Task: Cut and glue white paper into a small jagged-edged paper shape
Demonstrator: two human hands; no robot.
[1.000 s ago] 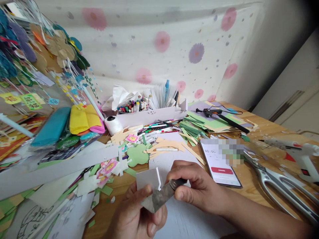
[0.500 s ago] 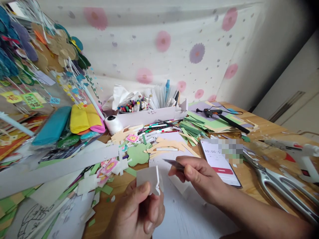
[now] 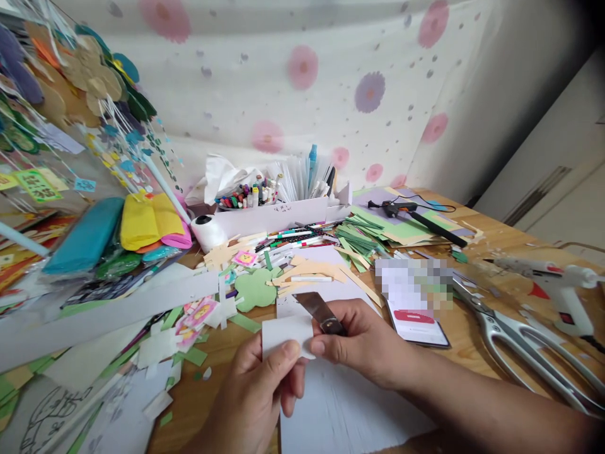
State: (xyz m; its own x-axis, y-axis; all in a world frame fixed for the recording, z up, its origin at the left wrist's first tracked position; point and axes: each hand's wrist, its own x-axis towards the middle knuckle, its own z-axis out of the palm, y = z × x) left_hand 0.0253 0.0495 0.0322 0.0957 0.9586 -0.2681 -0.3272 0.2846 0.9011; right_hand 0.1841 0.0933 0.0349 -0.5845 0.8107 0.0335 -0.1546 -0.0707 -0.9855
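Observation:
A small piece of white paper (image 3: 283, 333) is pinched between the thumb and fingers of my left hand (image 3: 265, 384). My right hand (image 3: 363, 343) holds a dark, flat knife blade (image 3: 320, 311) that points up and to the left. The right thumb and a finger also meet the right edge of the paper. Below both hands lies a white sheet (image 3: 345, 403) with faint scratches across it. Just beyond the paper sits a green flower-shaped cutout (image 3: 255, 290).
Large scissors (image 3: 501, 334), a white glue gun (image 3: 548, 277) and a phone (image 3: 418, 321) lie to the right. Paper scraps cover the left side. A box of markers (image 3: 278, 217) and a thread spool (image 3: 208, 233) stand at the back, near green strips (image 3: 362, 236).
My right hand has moved left with the blade and now touches the paper's edge. The paper has turned to face me more flatly. The whole view has shifted slightly.

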